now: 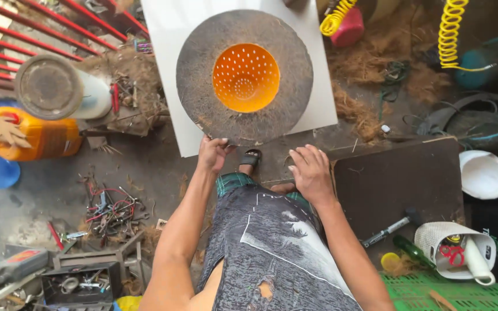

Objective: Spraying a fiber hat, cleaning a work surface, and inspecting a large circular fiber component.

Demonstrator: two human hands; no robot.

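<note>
A round dark fibre disc lies on a white board, with an orange perforated bowl set in its centre hole. My left hand pinches the disc's near rim. My right hand hovers empty with fingers spread, just below the board's near edge and beside a dark brown board.
An orange jug and a white cylinder stand at left. Loose tools and wires litter the floor, with a toolbox below. At right are a white basket with scissors, a green crate, a hammer and yellow coiled hoses.
</note>
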